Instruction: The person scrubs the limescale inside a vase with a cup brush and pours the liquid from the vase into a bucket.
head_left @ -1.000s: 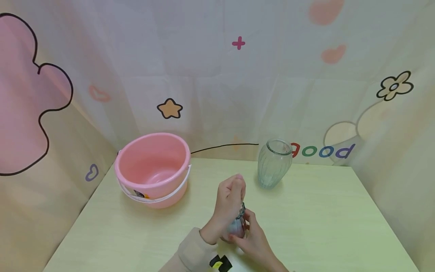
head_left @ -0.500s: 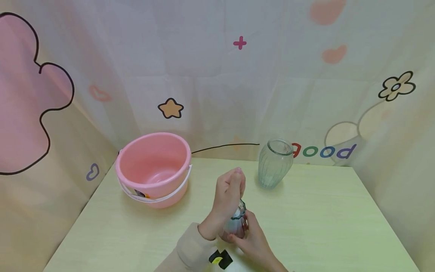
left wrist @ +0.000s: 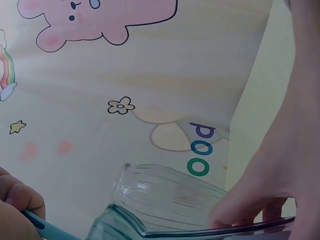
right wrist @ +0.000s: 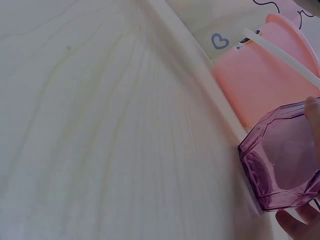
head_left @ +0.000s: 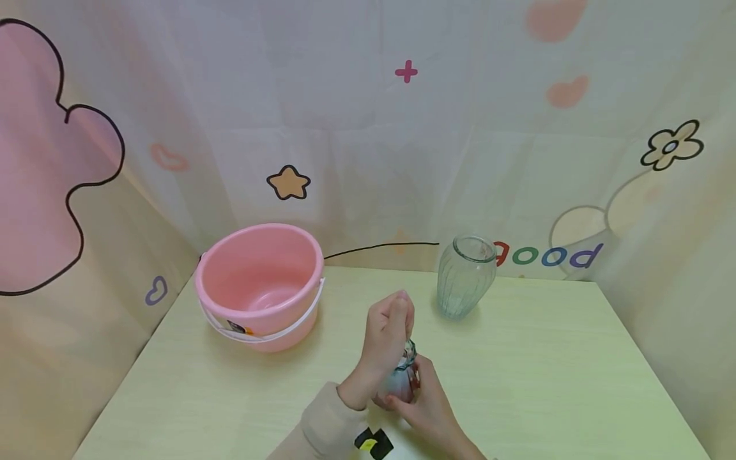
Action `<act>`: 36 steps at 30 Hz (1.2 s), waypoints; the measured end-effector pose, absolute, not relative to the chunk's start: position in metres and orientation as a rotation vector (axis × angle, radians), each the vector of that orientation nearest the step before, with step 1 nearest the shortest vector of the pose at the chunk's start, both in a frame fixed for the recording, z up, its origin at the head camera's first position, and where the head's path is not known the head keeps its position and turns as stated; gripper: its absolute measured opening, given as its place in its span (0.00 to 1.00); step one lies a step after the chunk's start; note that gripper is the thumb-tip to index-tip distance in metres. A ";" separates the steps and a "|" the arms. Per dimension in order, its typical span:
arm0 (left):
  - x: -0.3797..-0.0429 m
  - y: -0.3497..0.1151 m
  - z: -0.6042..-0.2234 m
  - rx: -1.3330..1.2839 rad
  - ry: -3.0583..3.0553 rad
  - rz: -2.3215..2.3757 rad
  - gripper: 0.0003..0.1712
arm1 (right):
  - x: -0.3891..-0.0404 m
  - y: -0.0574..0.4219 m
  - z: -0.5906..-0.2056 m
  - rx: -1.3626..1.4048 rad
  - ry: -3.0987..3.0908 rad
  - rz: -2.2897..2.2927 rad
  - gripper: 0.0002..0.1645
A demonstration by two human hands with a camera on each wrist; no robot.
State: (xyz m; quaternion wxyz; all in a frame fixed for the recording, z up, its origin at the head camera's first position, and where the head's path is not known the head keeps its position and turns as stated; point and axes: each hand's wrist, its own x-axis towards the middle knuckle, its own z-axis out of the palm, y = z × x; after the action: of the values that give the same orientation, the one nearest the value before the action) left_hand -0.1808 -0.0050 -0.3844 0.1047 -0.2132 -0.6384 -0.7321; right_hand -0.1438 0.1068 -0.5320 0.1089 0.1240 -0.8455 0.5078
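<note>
In the head view my left hand (head_left: 386, 332) is a fist above a small glass vase (head_left: 397, 384), bluish at its wavy rim and purple lower down. The fist grips a thin blue handle (left wrist: 52, 231), seen in the left wrist view, which slants toward the vase's mouth. Its far end is hidden, so I cannot tell what kind of tool it is. My right hand (head_left: 431, 412) holds the vase's lower body, fingers on one side and thumb on the other. From the right wrist, the vase's faceted purple base (right wrist: 285, 165) shows tilted.
A pink bucket (head_left: 259, 329) with a white handle stands at the back left. Behind the hands, to the right, is a larger clear glass vase (head_left: 464, 281). The pale table (head_left: 552, 370) ends at a printed curtain (head_left: 345, 128). A black-and-yellow marker (head_left: 374, 443) shows near the left sleeve.
My left fist rose slightly over the small vase, then came down a little. The right hand keeps its hold on the vase; bucket and larger vase stay in place.
</note>
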 end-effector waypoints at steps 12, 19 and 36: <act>-0.182 -0.003 -0.395 -0.612 -1.856 -2.117 0.19 | -0.144 0.106 -0.530 0.364 -2.510 1.496 0.43; -0.184 -0.005 -0.396 -0.602 -1.853 -2.150 0.18 | -0.141 0.106 -0.524 0.431 -2.500 1.490 0.44; -0.179 -0.006 -0.375 -0.669 -1.857 -2.029 0.22 | -0.143 0.112 -0.530 0.458 -2.545 1.473 0.46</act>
State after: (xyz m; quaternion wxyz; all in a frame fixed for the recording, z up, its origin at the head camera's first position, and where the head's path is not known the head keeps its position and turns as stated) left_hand -0.1786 -0.0056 -0.3751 0.1548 -0.2333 -0.6481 -0.7082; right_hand -0.1431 0.1121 -0.5300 0.0831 0.1533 -0.8523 0.4932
